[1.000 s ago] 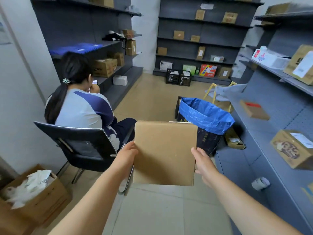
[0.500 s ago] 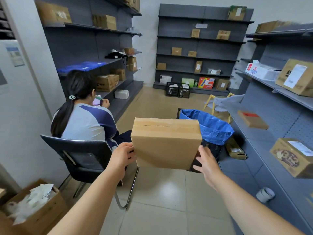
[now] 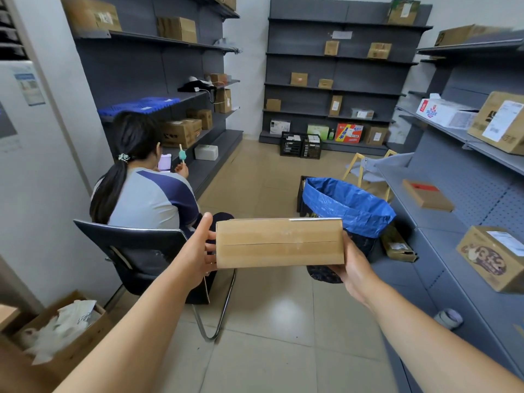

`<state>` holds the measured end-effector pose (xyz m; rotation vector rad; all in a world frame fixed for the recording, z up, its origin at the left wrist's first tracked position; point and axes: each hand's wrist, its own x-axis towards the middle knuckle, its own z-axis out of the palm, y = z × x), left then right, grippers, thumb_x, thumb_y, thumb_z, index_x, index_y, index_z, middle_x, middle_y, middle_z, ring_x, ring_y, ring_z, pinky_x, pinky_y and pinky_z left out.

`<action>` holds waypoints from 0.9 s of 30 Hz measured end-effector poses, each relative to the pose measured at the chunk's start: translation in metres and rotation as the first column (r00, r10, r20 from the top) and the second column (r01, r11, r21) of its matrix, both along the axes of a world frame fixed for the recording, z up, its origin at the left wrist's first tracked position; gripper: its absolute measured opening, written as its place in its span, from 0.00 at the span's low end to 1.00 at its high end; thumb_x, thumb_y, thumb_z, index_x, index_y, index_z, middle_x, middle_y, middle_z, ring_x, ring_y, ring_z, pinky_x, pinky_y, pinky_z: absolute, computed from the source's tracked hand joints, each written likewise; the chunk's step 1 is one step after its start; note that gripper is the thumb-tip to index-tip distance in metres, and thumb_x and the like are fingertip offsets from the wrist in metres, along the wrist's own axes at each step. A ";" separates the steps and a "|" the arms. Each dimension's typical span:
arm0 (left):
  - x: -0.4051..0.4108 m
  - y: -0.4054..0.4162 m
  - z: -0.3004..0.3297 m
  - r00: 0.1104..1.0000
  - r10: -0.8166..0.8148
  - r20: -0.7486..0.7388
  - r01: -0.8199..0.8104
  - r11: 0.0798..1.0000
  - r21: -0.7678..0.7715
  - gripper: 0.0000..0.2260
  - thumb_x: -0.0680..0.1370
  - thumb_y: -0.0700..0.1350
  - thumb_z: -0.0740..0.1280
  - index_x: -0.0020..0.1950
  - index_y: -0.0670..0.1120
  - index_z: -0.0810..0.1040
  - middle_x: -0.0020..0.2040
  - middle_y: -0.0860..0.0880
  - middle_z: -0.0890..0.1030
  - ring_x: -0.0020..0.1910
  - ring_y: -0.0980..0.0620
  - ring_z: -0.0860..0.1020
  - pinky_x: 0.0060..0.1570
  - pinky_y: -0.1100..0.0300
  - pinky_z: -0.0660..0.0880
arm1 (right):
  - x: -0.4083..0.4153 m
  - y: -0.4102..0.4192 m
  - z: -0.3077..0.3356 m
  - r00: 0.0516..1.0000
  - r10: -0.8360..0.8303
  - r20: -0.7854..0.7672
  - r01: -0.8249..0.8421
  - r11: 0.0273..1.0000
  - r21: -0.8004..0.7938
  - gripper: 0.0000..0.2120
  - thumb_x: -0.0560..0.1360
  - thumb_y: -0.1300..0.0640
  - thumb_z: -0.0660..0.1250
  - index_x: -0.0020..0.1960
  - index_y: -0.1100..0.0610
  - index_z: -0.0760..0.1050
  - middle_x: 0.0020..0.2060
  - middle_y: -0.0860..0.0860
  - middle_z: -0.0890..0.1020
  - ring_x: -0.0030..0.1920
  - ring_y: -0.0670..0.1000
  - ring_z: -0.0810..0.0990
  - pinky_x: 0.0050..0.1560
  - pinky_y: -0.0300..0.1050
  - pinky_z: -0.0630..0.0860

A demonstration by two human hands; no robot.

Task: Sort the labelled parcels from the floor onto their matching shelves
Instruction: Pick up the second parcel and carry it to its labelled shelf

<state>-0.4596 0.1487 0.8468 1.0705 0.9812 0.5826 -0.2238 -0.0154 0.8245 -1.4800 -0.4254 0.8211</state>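
I hold a flat brown cardboard parcel (image 3: 279, 243) level in front of me, its long taped side facing me; no label shows on it. My left hand (image 3: 200, 248) grips its left end and my right hand (image 3: 353, 269) supports its right end from below. Grey shelving lines the room: a left unit (image 3: 158, 41), a far unit (image 3: 340, 89) and a right unit (image 3: 459, 211), each carrying several labelled parcels.
A person sits on a black chair (image 3: 141, 251) at my left, back to me. A bin lined with a blue bag (image 3: 347, 202) stands just beyond the parcel. Black crates (image 3: 300, 144) sit by the far unit. An open carton of packing waste (image 3: 56, 336) is at bottom left.
The parcel has tipped from showing its broad face to lying level with its edge toward me. My view has lifted, showing more of the upper shelves.
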 end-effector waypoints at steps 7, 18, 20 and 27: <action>-0.011 0.010 0.000 1.000 -0.025 -0.007 0.024 1.000 -0.019 0.11 0.75 0.53 0.65 0.50 0.46 0.75 0.43 0.44 0.75 0.47 0.44 0.75 0.46 0.51 0.74 | -0.006 0.007 -0.003 0.999 0.039 0.010 -0.039 0.999 -0.012 0.22 0.75 0.43 0.59 0.63 0.54 0.75 0.58 0.55 0.83 0.62 0.56 0.78 0.71 0.59 0.64; -0.029 0.018 -0.004 0.996 -0.022 0.088 0.007 0.986 0.166 0.16 0.74 0.40 0.59 0.60 0.49 0.76 0.58 0.45 0.79 0.53 0.47 0.76 0.45 0.53 0.73 | -0.017 0.017 0.002 0.997 0.077 0.004 -0.076 0.986 -0.150 0.23 0.81 0.41 0.47 0.53 0.50 0.78 0.48 0.52 0.84 0.51 0.53 0.80 0.53 0.51 0.77; -0.031 0.019 -0.004 0.993 -0.069 0.094 0.047 0.976 0.214 0.18 0.73 0.38 0.58 0.61 0.48 0.75 0.60 0.45 0.79 0.55 0.46 0.77 0.48 0.52 0.74 | -0.018 0.018 0.005 0.996 0.091 -0.004 -0.091 0.984 -0.153 0.25 0.80 0.39 0.46 0.53 0.50 0.79 0.49 0.53 0.85 0.52 0.53 0.81 0.58 0.54 0.76; -0.035 0.021 -0.006 0.996 -0.063 0.062 0.041 0.953 0.300 0.19 0.74 0.31 0.59 0.63 0.44 0.73 0.59 0.49 0.79 0.57 0.50 0.77 0.48 0.58 0.73 | -0.024 0.019 0.013 0.994 0.096 -0.059 -0.099 0.994 -0.051 0.15 0.75 0.52 0.66 0.61 0.53 0.75 0.58 0.58 0.82 0.59 0.59 0.78 0.67 0.60 0.70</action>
